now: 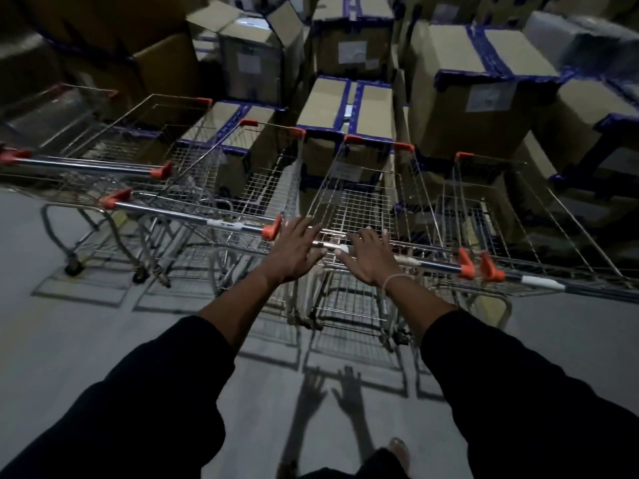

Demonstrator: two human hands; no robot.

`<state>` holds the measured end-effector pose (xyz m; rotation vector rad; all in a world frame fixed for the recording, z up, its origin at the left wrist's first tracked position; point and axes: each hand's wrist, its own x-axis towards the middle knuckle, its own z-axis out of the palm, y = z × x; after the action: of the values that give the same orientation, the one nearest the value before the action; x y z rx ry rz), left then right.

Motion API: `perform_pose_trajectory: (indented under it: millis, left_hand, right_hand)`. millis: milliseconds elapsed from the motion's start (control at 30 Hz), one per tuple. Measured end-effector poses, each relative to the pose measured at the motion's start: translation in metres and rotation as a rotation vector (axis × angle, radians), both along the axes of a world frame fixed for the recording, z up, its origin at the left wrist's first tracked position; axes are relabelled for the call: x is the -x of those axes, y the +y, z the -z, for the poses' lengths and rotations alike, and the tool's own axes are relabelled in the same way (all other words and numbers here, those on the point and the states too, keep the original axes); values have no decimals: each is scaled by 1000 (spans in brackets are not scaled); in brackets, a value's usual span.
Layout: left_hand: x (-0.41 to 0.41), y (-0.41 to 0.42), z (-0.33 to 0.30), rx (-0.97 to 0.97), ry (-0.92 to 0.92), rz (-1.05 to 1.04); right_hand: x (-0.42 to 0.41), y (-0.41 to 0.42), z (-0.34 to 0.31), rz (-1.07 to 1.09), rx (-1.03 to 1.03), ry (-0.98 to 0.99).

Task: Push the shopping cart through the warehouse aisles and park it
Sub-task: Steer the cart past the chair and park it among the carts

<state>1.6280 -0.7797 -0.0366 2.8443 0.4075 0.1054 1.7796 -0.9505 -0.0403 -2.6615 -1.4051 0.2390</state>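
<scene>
Reaching over the cart (pixel 359 188) handle, left hand (pixel 294 252) and right hand (pixel 368 259) fingers spread open, boxes (pixel 480 88) stacked behind, more carts (pixel 193 160) alongside

Dim warehouse; grey concrete floor (pixel 86 340); stacked cardboard boxes (pixel 484 95) with blue tape behind

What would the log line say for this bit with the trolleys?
stage: parking | cart: in row with other carts, facing boxes | left hand: open, at handle | right hand: open, at handle
</scene>
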Motion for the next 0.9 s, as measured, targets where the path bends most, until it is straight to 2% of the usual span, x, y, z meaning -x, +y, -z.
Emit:
perform_pose_trajectory:
  millis: [333,567,733,900]
  left_hand:
    - [73,100,12,20,-24,-137]
    - [73,191,31,8,108,-248]
    - [86,250,36,-38,233,-336]
    - [106,285,29,-29,334,-355]
  right_hand:
    - [66,119,-5,-176,-62,9]
    - [71,215,9,-250,-65,2]
    - [83,269,16,-220,31,23]
    - [96,272,18,-116,59,50]
